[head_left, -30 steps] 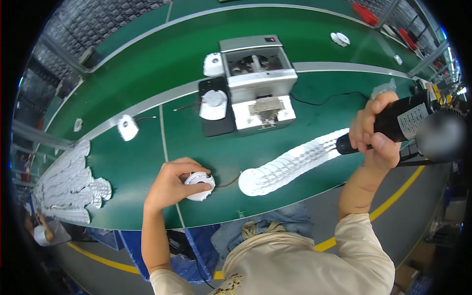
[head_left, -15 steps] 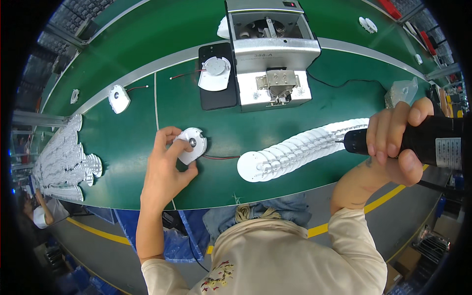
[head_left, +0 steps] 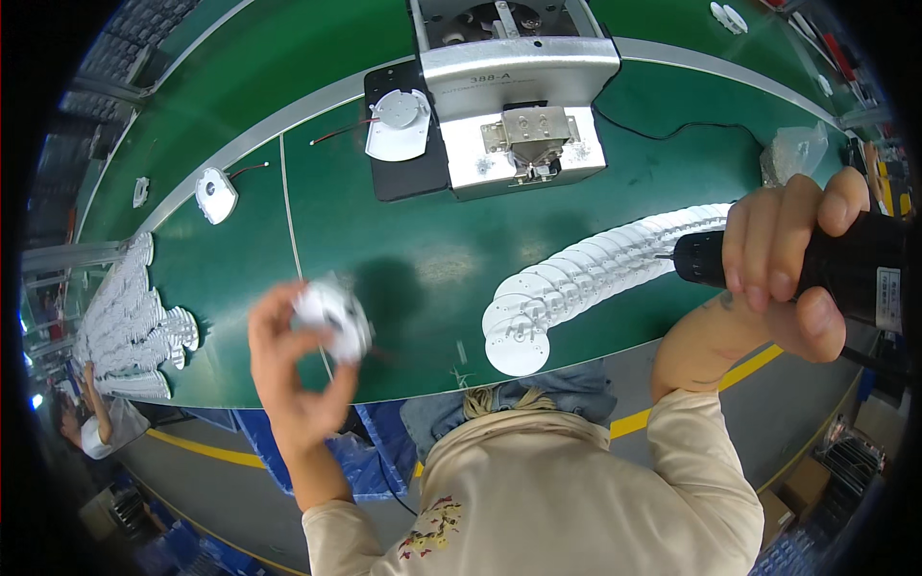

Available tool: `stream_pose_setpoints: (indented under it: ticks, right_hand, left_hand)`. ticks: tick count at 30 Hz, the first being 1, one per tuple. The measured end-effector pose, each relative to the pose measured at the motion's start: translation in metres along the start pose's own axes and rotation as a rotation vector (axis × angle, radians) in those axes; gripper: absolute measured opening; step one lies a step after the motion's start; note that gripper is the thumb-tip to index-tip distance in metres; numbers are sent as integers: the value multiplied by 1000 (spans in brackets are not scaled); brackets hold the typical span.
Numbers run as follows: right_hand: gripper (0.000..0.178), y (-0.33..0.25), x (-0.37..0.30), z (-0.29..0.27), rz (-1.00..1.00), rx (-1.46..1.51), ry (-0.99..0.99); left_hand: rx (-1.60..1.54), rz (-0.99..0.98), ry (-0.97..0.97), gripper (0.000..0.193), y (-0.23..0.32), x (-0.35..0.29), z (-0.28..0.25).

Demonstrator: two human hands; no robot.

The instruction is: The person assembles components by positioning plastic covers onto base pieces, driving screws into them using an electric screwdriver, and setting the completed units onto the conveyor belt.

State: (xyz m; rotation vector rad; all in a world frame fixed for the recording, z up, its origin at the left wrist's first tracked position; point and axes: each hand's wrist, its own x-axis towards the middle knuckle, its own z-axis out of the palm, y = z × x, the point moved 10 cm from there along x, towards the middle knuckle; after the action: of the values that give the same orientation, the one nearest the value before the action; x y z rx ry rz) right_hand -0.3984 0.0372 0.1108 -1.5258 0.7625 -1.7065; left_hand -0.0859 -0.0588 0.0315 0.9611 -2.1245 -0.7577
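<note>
"Starting nearest the body, what does the person's left hand (head_left: 291,394) have?"

"A white round part (head_left: 338,319), blurred. That grip is pinching its left side between fingers, with the thumb close to its lower edge. The part is held up over the green surface (head_left: 423,326), well to the left of a row of white discs (head_left: 576,288), and a dark shadow falls just right of it."

"And the right hand (head_left: 780,264)?"

"Its grip is wrapped around a black power screwdriver (head_left: 855,264), nose pointing left. The bit shows against the row (whether it touches a disc, one cannot tell)."

"How does the row lie?"

"Overlapping, from the near edge away to the upper right, past the screwdriver's nose."

"Farther out?"

"Stacked white pieces (head_left: 139,322) fan out at the left. Beyond the left hand lies a white part with a thin lead (head_left: 216,195). Past the middle stands a metal machine (head_left: 523,82); just left of it, a black slab (head_left: 408,178) bears a wired white part (head_left: 399,130). A clear plastic bag (head_left: 795,154) sits beyond the right hand."

"Farthest?"

"Small white pieces (head_left: 730,17), upper right."
</note>
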Motion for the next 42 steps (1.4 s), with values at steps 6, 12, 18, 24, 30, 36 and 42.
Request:
stream_pose_setpoints:
  ticks: [6,12,18,24,30,36,42]
  right_hand:
    - [46,2,7,12,6,-10,-53]
    - [47,1,3,13,4,-1,-67]
    - [46,-1,3,14,-44,-18,-77]
    - [46,0,4,14,-51,29,-73]
    - [57,-2,3,10,-64,40,-25]
    - [56,1,3,9,-65,51,34]
    - [47,3,5,17,-49,55,-68]
  left_hand:
    - [-183,196,-398,29,63,-60,95]
    - [92,-173,14,52,4,-24,57]
    - [520,-61,-204,62,7,-11,56]
    - [278,27,-393,76,72,-14,124]
    - [305,41,-488,90,58,-10,145]
    - [233,160,-478,91,65,-1,147]
    - [113,197,-402,90,64,0,157]
